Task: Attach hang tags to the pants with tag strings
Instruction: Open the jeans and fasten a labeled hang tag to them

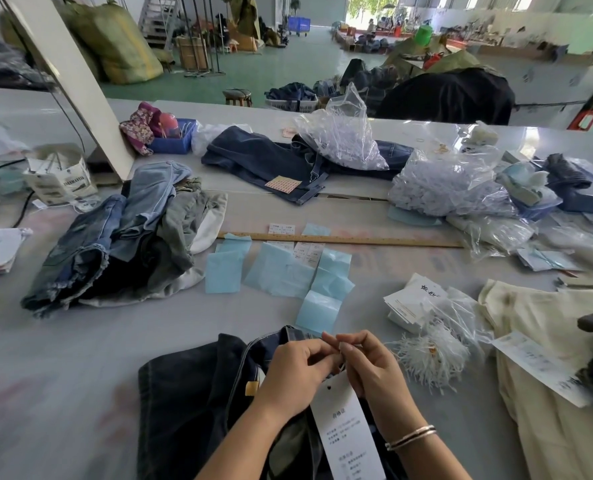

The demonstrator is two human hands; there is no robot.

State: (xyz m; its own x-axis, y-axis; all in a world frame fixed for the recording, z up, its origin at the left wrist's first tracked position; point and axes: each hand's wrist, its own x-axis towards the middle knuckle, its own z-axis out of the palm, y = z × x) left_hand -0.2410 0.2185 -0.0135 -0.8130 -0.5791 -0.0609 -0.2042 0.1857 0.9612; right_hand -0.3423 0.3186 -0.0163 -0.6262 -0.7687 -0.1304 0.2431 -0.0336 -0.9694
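Both hands' grip hides tag string (pixel 340 355), hang tag (pixel 343 427) cut off

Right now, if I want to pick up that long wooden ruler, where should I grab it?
Take the wooden ruler near its middle, coming from above. It lies flat and bare there, while blue paper overlaps its left end and a plastic bag crowds its right.

Little can be read. The long white hang tag (pixel 347 431) at the bottom centre of the frame carries Chinese print too small to make out. A white card (pixel 423 296) at right of centre bears large black brush characters. The wooden ruler (pixel 340 239) shows fine unreadable marks.
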